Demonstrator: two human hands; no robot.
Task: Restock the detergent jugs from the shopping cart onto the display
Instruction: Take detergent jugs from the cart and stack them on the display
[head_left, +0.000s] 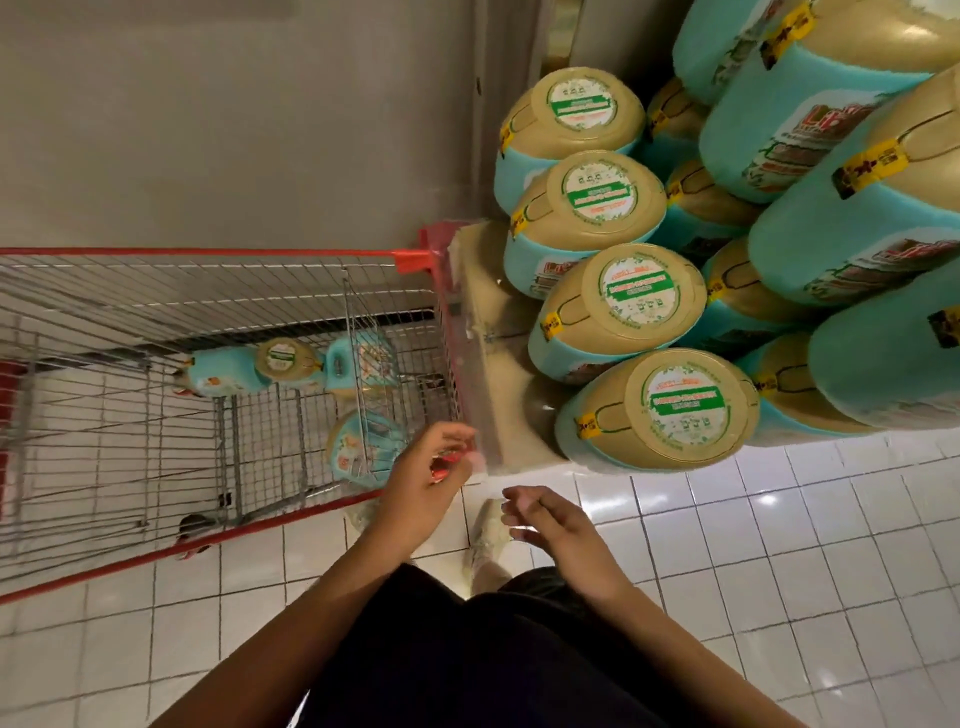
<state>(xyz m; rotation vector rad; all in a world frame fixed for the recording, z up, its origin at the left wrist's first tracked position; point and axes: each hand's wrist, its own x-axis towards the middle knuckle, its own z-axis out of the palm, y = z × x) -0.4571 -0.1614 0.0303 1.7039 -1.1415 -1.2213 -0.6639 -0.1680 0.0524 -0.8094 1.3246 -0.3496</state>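
A red wire shopping cart (260, 254) stands on my left. Three teal detergent jugs with tan tops lie at its near end: one on its side (223, 376), one beside it (363, 364) and one closer to me (358, 447). On my right the display (488, 322) carries stacked rows of the same jugs, the closest one (670, 410) at its front corner. My left hand (431, 467) is at the near end of the cart's red handle, fingers curled round it. My right hand (550, 525) hovers over the floor, fingers relaxed and holding nothing.
A grey wall runs behind the cart and display. White floor tiles spread below and to the right. My shoe (488, 530) is on the tiles between the cart and the display base. Taller stacks of jugs (831, 130) rise at the upper right.
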